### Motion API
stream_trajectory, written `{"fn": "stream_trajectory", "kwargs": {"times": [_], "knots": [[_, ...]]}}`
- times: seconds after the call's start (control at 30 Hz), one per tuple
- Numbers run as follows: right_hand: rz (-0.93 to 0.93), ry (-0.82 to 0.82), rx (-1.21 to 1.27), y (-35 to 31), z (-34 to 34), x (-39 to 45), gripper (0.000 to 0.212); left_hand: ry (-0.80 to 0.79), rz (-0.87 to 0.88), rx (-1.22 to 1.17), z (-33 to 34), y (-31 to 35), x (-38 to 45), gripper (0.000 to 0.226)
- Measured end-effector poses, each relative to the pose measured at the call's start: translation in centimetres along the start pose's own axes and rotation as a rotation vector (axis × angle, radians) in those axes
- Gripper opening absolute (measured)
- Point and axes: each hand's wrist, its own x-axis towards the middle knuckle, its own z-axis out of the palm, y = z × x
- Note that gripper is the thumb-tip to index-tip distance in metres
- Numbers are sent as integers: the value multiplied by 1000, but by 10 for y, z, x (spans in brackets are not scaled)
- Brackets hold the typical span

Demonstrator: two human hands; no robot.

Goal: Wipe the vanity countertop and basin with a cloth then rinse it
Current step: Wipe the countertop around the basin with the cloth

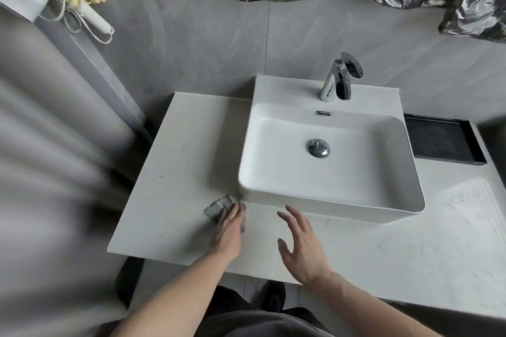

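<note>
Left hand (228,230) is flat on the grey cloth (219,208), palm down and fingers stretched over it, pressing it to the white countertop (169,186) in the lower middle of the frame. The cloth sits just at the near left corner of the basin (328,161), part of it poking out beyond the fingertips. Right hand (299,247) hangs just to the right of it, wide open, fingers spread, holding nothing; whether it touches the counter I can't tell. The basin sits on top of the counter, centre frame, drain plug (318,147) in its floor, chrome tap (339,79) upright behind it. A dark tray (440,141) lies at the right edge, beside the basin.
</note>
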Motion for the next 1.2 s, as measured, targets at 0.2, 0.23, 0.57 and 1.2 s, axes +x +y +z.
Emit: {"fn": "stream_trajectory", "kwargs": {"times": [0.2, 0.23, 0.57, 1.2], "knots": [[-88, 127, -58, -45, -16, 72, 61, -21, 157, 216, -10, -63, 21, 99], [-62, 95, -70, -48, -12, 82, 63, 8, 152, 226, -19, -81, 25, 96], [225, -52, -313, -73, 19, 115, 48, 155, 14, 123, -119, -245, 46, 59], [386, 78, -258, -96, 32, 119, 58, 122, 493, 39, -64, -178, 107, 38]]}}
